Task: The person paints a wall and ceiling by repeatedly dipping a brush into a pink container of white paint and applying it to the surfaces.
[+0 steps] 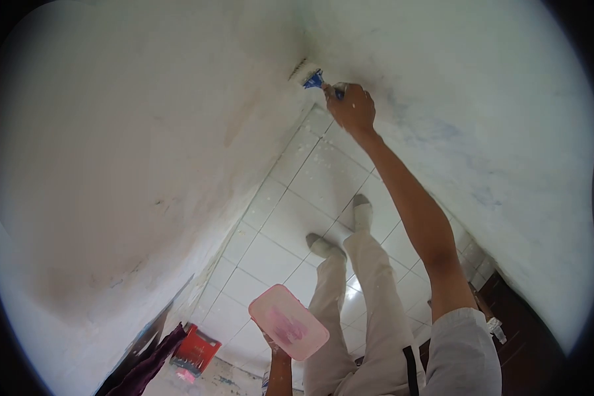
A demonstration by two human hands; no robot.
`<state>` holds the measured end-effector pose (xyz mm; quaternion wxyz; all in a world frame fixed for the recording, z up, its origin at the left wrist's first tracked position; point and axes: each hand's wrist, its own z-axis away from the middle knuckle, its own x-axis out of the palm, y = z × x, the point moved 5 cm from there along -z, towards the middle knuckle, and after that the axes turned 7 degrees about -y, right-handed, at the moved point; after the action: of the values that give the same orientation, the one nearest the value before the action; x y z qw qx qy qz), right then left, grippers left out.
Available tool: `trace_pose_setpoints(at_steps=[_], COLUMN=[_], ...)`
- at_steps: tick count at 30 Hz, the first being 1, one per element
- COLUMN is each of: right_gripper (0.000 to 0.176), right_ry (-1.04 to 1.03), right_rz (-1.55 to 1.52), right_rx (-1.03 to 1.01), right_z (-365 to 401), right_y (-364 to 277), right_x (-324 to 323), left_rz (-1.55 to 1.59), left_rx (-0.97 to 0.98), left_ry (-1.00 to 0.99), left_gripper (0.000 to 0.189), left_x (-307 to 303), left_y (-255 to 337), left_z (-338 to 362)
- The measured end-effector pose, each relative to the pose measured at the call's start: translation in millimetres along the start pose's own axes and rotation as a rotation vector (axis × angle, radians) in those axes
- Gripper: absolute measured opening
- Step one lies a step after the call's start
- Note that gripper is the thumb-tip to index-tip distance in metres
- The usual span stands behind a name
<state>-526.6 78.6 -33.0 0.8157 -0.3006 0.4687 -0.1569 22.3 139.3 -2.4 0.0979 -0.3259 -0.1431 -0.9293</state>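
Observation:
My right hand point(353, 109) is wrapped round the blue handle of a wide paintbrush point(307, 74). The brush's pale head rests against the left wall point(198, 86), close to the corner where two walls meet. Low in the view, my left hand point(268, 338) holds up a pink plastic tub point(289, 322) from its left side; most of the fingers are hidden behind it. Darker pink smears mark the middle of the tub. Small white specks dot my right hand.
The right wall point(482, 99) has bluish-grey patches. White floor tiles point(297, 218) lie below, under my feet. At the lower left are a red box-like object point(197, 350) and a dark purple cloth point(155, 363). Something dark brown point(525, 336) stands at the lower right.

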Motion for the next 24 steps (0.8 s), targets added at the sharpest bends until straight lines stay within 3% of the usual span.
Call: trace_pose_setpoints(at_steps=[2,4,8,10,11,13,14,16,17,20,24], right_gripper=[0.039,0.039,0.035,0.038,0.038,0.042,0.046,0.046,0.047,0.046,0.034], right_ry=[0.007,0.091,0.036,-0.013,-0.021,-0.072,-0.258,-0.24,-0.199,-0.108,0.03], right_rz=[-0.066,-0.329,-0.533,-0.297,-0.304,-0.108,-0.129,0.181,0.175,0.072,0.06], right_rx=[-0.049,-0.267,-0.378,-0.324,-0.319,-0.123,0.017,0.005,-0.017,0.009,-0.177], right_z=[29,45,9,-24,-36,-54,-61,-76,-78,-67,-14], right_y=[-27,-49,-26,11,31,67,87,111,115,85,18], right_x=[-31,-52,-8,47,71,103,112,118,118,93,37], left_rz=[-0.008,0.032,-0.053,-0.031,-0.035,0.119,0.114,0.028,0.028,0.083,0.044], left_rx=[-0.022,0.03,0.066,0.021,0.025,0.013,0.014,0.011,0.007,0.012,0.012], left_ry=[-0.048,0.085,0.063,-0.085,-0.076,-0.045,-0.024,-0.008,-0.002,0.03,-0.015], left_gripper=[0.081,0.082,0.082,0.081,0.081,0.078,0.078,0.075,0.075,0.074,0.075], left_x=[-11,-51,-24,30,32,26,18,7,6,10,18], left_y=[2,6,7,7,7,8,11,15,14,9,8], left_z=[0,-1,3,2,3,3,8,14,15,18,18])
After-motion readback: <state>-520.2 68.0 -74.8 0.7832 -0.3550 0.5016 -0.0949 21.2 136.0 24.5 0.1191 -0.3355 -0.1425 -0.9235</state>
